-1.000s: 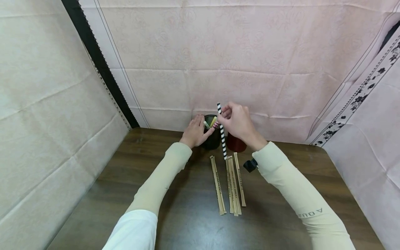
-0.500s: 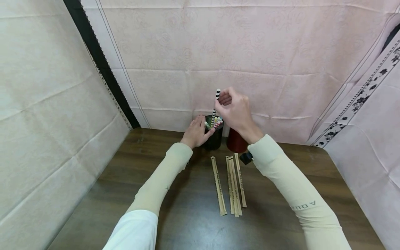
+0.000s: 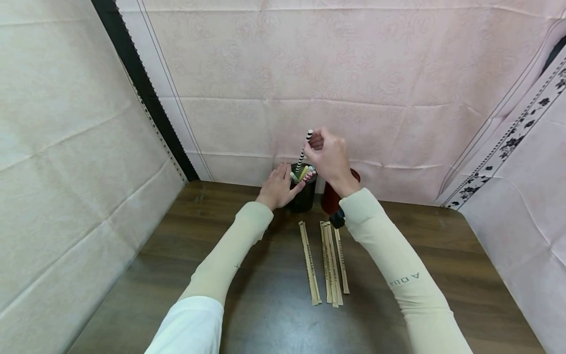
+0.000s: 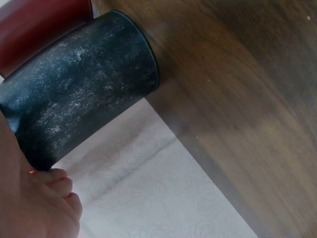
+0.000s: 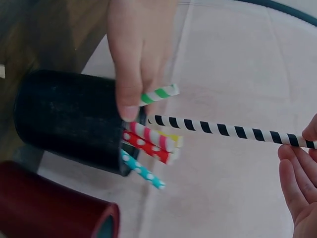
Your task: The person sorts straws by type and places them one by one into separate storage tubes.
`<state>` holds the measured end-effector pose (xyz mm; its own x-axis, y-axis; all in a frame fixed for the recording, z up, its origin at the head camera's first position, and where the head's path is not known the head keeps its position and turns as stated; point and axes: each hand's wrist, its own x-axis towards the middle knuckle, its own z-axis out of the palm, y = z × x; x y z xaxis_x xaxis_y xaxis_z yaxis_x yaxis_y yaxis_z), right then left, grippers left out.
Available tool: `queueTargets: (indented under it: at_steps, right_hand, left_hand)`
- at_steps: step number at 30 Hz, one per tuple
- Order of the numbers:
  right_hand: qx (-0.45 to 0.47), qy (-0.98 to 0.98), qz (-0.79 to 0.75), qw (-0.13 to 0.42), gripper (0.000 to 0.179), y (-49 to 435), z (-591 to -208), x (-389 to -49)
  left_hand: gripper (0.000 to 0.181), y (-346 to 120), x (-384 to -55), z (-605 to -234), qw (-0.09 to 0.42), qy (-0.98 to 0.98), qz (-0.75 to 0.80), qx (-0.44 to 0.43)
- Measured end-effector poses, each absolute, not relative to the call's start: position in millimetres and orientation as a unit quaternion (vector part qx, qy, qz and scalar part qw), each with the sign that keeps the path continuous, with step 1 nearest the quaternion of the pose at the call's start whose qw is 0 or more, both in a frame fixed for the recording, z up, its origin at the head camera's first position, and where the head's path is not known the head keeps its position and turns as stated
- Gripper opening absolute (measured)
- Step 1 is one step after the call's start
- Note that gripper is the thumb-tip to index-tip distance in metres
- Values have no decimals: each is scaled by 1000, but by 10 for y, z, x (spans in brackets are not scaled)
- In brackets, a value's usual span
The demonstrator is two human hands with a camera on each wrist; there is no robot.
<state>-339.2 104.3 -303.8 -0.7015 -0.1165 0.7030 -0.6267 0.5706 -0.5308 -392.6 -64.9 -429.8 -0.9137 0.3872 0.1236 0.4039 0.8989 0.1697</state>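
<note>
My right hand (image 3: 329,157) pinches a black-and-white striped paper straw (image 5: 223,130) near its upper end. The straw slants, its lower end at the mouth of a black cup (image 3: 302,200). With thumb at the rim and fingers around the far side, my left hand (image 3: 276,189) grips that cup. Several other paper straws poke out of it: a green-striped straw (image 5: 161,94), a red dotted straw (image 5: 143,145) and a teal dotted straw (image 5: 143,170) show in the right wrist view, along with pink and yellow ones. The lower parts of these straws are hidden inside the cup.
Beside the black cup stands a dark red cup (image 3: 329,197), partly covered by my right hand and wrist. Several slim brown paper packets (image 3: 328,263) with print lie on the wooden table (image 3: 261,305). A pale cloth (image 3: 336,59) hangs close behind the cups.
My right hand has raised the striped straw from in front of the black cup to above its mouth, and the straw now leans. The left hand stays on the cup.
</note>
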Motion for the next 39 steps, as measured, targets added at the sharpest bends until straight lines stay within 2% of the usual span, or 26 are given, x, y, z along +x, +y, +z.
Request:
queueTargets:
  at_steps: [11, 18, 25, 35, 39]
  right_hand:
    - [203, -840, 406, 296, 13, 1019, -3304, -3592]
    - [181, -857, 413, 250, 35, 1013, -3364, -3636]
    - [178, -881, 367, 238, 43, 1178, -3238, -3648]
    - [161, -950, 243, 114, 64, 1675, -2976, -3581]
    - [169, -961, 196, 95, 67, 1898, -2983, -3566]
  left_hand:
    - [92, -650, -3900, -4289, 50, -973, -100, -201]
    - [92, -652, -3886, -4282, 45, -973, -103, -202]
    - [92, -649, -3902, -4282, 45, -975, -91, -198]
    - [91, -658, -3895, -4275, 47, -974, -84, -203]
    - [91, -650, -3888, -4286, 48, -974, -82, -204]
